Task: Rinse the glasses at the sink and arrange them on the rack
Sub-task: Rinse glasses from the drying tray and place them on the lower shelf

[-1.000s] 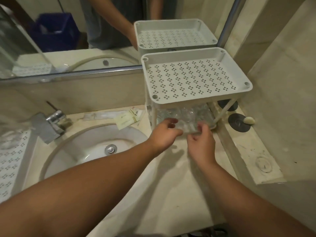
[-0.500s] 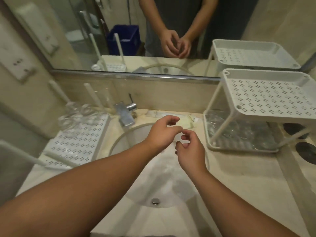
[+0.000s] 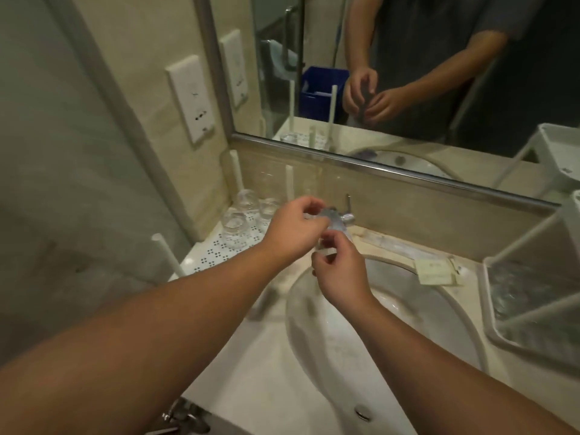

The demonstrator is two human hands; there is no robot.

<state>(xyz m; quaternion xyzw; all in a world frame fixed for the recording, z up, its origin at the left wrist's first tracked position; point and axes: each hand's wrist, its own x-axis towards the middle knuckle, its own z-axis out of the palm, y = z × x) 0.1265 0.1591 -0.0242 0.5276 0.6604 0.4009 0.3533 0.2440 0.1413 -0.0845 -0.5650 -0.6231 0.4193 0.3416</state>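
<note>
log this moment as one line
left hand + right hand: pinch glass | where: over sink, by faucet | water: none seen

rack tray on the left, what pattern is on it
White, perforated with small clusters of dots, on the rack tray; seen in the head view.

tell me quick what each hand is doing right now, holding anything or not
Left hand: fingers curled round a clear glass, in front of the faucet.
Right hand: pinches the same glass from below, over the sink.
</note>
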